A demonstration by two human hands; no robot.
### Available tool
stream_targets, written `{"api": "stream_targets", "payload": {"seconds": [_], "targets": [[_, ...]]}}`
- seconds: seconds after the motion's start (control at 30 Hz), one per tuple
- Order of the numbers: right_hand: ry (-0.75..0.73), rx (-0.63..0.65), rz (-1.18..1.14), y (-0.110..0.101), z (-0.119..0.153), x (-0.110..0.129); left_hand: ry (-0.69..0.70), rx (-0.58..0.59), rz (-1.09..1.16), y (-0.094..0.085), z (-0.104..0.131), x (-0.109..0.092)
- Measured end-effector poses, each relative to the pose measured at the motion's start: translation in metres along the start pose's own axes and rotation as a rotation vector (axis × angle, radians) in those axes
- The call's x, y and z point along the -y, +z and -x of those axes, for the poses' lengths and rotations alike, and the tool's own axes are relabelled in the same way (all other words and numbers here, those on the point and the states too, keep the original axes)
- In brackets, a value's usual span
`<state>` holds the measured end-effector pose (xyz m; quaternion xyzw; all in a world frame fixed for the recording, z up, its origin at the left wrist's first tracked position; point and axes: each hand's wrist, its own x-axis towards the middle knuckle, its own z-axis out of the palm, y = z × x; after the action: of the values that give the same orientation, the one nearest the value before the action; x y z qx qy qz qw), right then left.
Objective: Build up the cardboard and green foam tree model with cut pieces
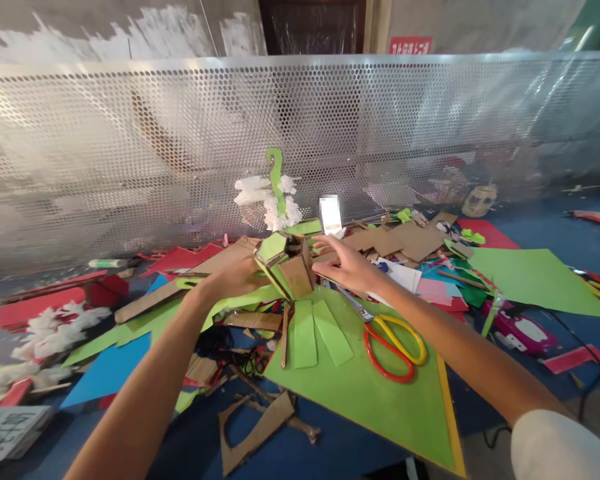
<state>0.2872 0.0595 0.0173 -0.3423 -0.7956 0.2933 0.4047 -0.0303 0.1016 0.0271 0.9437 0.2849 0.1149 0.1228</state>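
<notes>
A small many-sided cardboard box (296,275), partly faced with light green paper, is tilted above the middle of the cluttered table. My left hand (234,277) grips it from the left, its fingertips hidden behind the box. My right hand (347,265) is just to the right of the box, thumb and fingers apart and nothing between them; whether a fingertip touches the box I cannot tell. Beneath lie two green paper strips (305,333) on a large green sheet (360,407). Scissors with red and yellow handles (391,347) rest on that sheet, below my right forearm.
A perforated metal screen (205,140) runs along the back. In front of it stands a green hook shape with white tufts (279,190). Cardboard scraps (415,240), a blue sheet (107,370) and a cut-out cardboard piece (260,430) lie around. A magenta device (523,327) sits at right.
</notes>
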Motion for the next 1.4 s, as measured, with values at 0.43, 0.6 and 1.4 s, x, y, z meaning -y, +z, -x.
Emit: {"api": "stream_targets", "payload": {"seconds": [0.43, 0.6, 1.4], "targets": [[0.674, 0.298, 0.766, -0.087, 0.067, -0.063, -0.092, 0.082, 0.12, 0.001, 0.018, 0.021], [0.543, 0.108, 0.451, -0.09, 0.068, -0.069, -0.05, 0.117, 0.061, 0.001, 0.017, 0.021], [0.231, -0.045, -0.799, 0.01, 0.022, -0.036, -0.158, 0.256, 0.259, 0.004, 0.025, 0.049]]}}
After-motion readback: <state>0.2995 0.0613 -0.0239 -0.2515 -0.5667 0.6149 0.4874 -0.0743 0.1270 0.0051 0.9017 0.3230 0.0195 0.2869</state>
